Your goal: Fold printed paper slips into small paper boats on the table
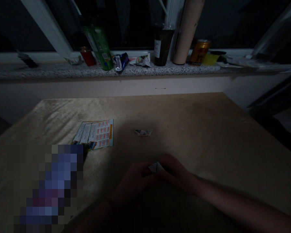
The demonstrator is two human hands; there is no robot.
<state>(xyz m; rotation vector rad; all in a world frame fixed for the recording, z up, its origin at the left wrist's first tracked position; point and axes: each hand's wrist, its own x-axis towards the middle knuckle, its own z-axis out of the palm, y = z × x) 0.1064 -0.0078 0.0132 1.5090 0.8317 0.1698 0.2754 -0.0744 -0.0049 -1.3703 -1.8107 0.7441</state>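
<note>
Low in the view, my left hand point(138, 176) and my right hand point(174, 170) meet over the table. Between their fingers is a small piece of folded paper point(155, 167), its light, pointed top showing above the thumbs. Both hands are closed on it, and their shadow hides the lower part of the paper. Just beyond them a small folded paper boat point(143, 132) with a printed surface lies on the table. Further left are several printed leaflets point(97, 133), overlapping in a fan.
The wooden table point(196, 119) reaches to the wall below a window. On the stone sill point(135, 71) stand a green can point(103, 48), a dark cup point(163, 47), a cardboard tube point(188, 32), an orange can point(200, 51) and crumpled wrappers point(121, 61). A pixelated patch covers the lower left.
</note>
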